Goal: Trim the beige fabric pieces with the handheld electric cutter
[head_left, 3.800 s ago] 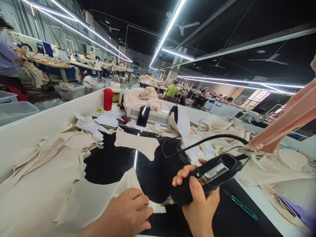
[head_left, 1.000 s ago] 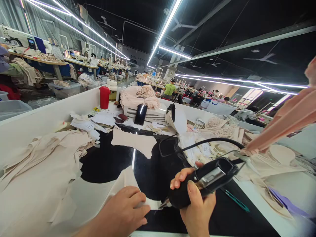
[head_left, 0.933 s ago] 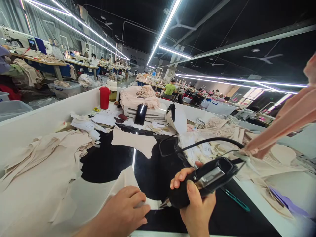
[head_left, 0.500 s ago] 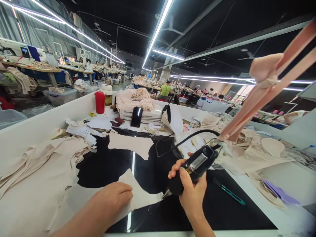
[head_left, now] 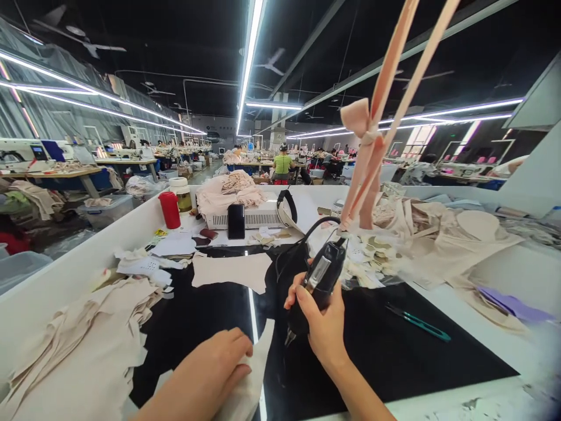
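Note:
Low in the middle, my left hand (head_left: 214, 368) has its fingers curled at a pale fabric piece (head_left: 258, 362), gripping it near its edge. The hand covers part of that piece. A black corded power tool (head_left: 322, 275) with a pointed metal tip is wrapped in the fingers of my right hand (head_left: 326, 321). Its tip points down and left, just right of the fabric and apart from it. A knotted pink fabric strap (head_left: 366, 152) runs up from the tool's rear end. Another pale cut piece (head_left: 232, 272) lies flat on the black board (head_left: 372, 351) farther back.
Teal-handled thread snips (head_left: 423, 324) lie right on the board. Stacked pale fabric (head_left: 87, 345) is at left, with scraps (head_left: 370, 263) behind the tool. Behind the board are a phone (head_left: 236, 221), a white vented box (head_left: 263, 216) and a red cup (head_left: 169, 209). People sit farther off.
My left hand has drawn the fabric piece down and turned it, so it is now apart from the tool tip. The tool is held more upright. The view has swung right.

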Tool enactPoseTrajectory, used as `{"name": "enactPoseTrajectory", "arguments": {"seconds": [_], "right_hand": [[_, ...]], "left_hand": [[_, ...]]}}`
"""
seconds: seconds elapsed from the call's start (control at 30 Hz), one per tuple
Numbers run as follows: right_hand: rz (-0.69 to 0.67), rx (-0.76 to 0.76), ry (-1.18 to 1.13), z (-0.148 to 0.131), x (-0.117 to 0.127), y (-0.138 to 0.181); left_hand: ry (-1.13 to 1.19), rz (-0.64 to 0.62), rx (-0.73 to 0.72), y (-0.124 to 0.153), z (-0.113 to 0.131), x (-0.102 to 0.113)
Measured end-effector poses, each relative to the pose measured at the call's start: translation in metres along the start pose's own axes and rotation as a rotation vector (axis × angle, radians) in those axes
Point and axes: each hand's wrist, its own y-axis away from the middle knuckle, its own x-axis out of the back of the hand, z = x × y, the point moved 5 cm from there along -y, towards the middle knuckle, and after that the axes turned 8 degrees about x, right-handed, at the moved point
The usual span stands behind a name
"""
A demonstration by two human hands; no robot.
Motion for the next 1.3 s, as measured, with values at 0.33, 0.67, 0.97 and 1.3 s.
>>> {"name": "enactPoseTrajectory", "arguments": {"seconds": [0.33,0.67,0.97,1.3], "right_hand": [[-0.018,-0.065,-0.047,0.000,-0.021,0.009],[-0.037,-0.059,-0.071,-0.003,-0.043,0.011],[-0.059,-0.072,-0.029,0.005,-0.050,0.015],[0.011,-0.055,0.016,0.009,-0.043,0.006]], "left_hand": [[0.132,-0.243,-0.192,-0.037,-0.001,-0.008],[0.174,-0.422,-0.002,-0.026,-0.023,-0.013],[0.160,-0.414,0.017,-0.021,-0.025,-0.008],[0.189,-0.397,0.013,-0.022,-0.025,-0.009]]}}
